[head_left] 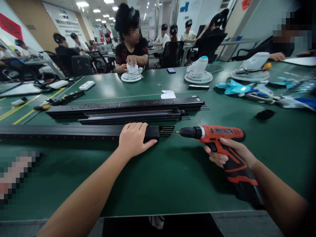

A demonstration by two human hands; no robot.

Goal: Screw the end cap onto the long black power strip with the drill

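A long black power strip bar with small red marks lies across the green table. My left hand is wrapped over it near its right end, thumb along the front side. Slotted black tabs stick out of that end. My right hand grips the handle of a red and black cordless drill, held level and pointing left. The drill's thin bit reaches to the bar's end by the tabs; whether it touches a screw cannot be made out.
Behind lie another black power strip and a black channel piece. White fan parts and blue blades stand farther back on the green table. Across it, a person handles a fan. A black round piece lies right.
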